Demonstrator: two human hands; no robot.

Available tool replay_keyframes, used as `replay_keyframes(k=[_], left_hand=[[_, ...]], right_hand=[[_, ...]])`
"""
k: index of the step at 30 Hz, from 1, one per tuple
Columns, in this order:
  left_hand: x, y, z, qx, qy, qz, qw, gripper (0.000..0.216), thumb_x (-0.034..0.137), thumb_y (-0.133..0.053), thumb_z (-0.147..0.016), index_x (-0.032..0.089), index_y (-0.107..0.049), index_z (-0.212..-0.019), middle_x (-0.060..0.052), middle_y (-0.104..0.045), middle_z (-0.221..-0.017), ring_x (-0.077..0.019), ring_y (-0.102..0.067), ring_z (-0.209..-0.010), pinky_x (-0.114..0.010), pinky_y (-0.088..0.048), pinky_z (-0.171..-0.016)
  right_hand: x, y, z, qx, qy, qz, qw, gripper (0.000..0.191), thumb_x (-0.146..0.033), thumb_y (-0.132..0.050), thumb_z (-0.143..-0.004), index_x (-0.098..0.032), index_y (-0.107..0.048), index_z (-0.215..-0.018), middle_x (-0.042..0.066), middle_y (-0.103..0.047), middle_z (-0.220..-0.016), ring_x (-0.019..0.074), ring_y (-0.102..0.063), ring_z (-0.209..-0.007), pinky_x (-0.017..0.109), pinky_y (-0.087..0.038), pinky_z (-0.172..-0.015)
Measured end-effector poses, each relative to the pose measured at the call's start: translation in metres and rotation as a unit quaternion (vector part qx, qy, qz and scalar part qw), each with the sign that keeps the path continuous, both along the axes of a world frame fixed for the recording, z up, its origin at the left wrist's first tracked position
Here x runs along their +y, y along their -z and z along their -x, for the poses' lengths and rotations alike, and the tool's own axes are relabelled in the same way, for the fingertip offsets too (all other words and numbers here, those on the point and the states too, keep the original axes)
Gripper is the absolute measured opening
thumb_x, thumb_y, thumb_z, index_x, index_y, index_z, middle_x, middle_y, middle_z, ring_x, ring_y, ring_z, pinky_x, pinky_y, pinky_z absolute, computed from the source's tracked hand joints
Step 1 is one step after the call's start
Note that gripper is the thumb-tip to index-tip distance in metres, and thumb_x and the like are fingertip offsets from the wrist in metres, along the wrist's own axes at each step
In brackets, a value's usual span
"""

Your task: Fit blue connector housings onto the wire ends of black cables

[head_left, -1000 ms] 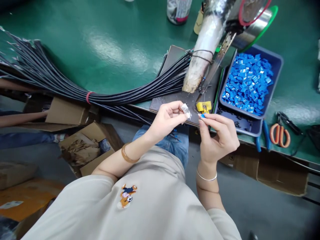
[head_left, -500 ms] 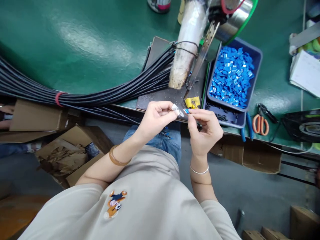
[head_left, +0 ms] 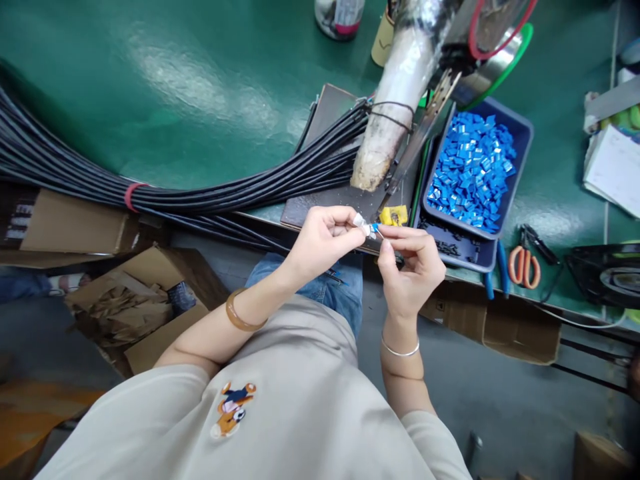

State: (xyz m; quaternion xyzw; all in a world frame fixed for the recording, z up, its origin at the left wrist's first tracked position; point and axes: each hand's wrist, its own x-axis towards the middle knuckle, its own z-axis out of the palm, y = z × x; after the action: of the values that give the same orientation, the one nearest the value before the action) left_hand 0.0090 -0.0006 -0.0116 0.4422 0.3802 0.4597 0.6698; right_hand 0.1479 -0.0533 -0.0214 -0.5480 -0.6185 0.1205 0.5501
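Note:
My left hand is closed in a pinch, white wrapping on its fingertips. What it holds is too small and covered to make out. Facing it, my right hand has a small blue piece at the tips of its thumb and index finger. This blue piece touches or nearly touches the left fingertips. Just beyond the hands lies a yellow sponge-like block on the dark board. A soldering iron points down towards it.
A grey-blue bin of small blue pieces stands to the right, above a tray of dark parts. Orange-handled pliers lie further right. Bundled black cables stretch left. A wrapped duct hangs over the board.
My hands have come together, bringing the blue piece against or close to the left fingertips. The whole view has shifted slightly, so the bench things appear lower and further right.

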Motion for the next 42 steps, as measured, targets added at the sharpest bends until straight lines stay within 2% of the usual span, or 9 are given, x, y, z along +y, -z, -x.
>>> replay_keyframes(k=[6,12,21,33,42], left_hand=[[0.001,-0.001,-0.002,0.001,-0.018,-0.001,1.000,0.012,0.014,-0.070,-0.064,0.014,-0.060,-0.058,0.002,-0.052,-0.058,-0.0059,-0.043,-0.054,-0.018,-0.034,-0.049],[0.004,-0.001,-0.005,-0.016,-0.015,-0.010,1.000,0.007,0.012,-0.068,-0.067,0.012,-0.063,-0.061,0.001,-0.059,-0.061,-0.0059,-0.050,-0.057,-0.017,-0.042,-0.054],[0.009,0.000,-0.006,-0.025,-0.021,-0.010,0.999,0.005,0.013,-0.069,-0.068,0.013,-0.064,-0.064,0.001,-0.061,-0.064,-0.0069,-0.054,-0.059,-0.018,-0.045,-0.057],[0.009,-0.003,-0.005,-0.025,-0.026,-0.003,0.999,0.005,0.012,-0.068,-0.067,0.013,-0.064,-0.064,0.002,-0.059,-0.062,-0.0066,-0.052,-0.058,-0.017,-0.044,-0.054],[0.008,0.003,-0.004,-0.017,-0.016,0.004,1.000,0.009,0.013,-0.070,-0.067,0.013,-0.063,-0.062,0.002,-0.059,-0.062,-0.0062,-0.051,-0.057,-0.017,-0.042,-0.055]], right_hand=[[0.003,-0.001,-0.002,-0.045,-0.008,-0.035,0.998,0.014,-0.009,-0.065,-0.083,-0.022,-0.060,-0.084,0.002,-0.075,-0.096,0.0168,-0.072,-0.089,0.034,-0.060,-0.078],[0.007,-0.005,-0.004,-0.084,-0.010,-0.042,0.996,0.015,-0.009,-0.064,-0.083,-0.023,-0.059,-0.084,0.002,-0.075,-0.096,0.0176,-0.072,-0.088,0.036,-0.059,-0.079],[0.014,-0.011,-0.005,-0.104,-0.011,-0.047,0.993,0.015,-0.009,-0.064,-0.083,-0.023,-0.059,-0.083,0.002,-0.073,-0.097,0.0175,-0.071,-0.088,0.036,-0.059,-0.078],[0.014,-0.020,-0.004,-0.128,-0.011,-0.039,0.991,0.017,-0.008,-0.066,-0.082,-0.023,-0.059,-0.081,0.001,-0.073,-0.095,0.0175,-0.071,-0.089,0.035,-0.059,-0.080],[0.014,-0.017,-0.007,-0.131,-0.037,-0.027,0.990,0.017,-0.008,-0.064,-0.082,-0.023,-0.057,-0.081,0.002,-0.073,-0.095,0.0168,-0.071,-0.087,0.033,-0.060,-0.076]])
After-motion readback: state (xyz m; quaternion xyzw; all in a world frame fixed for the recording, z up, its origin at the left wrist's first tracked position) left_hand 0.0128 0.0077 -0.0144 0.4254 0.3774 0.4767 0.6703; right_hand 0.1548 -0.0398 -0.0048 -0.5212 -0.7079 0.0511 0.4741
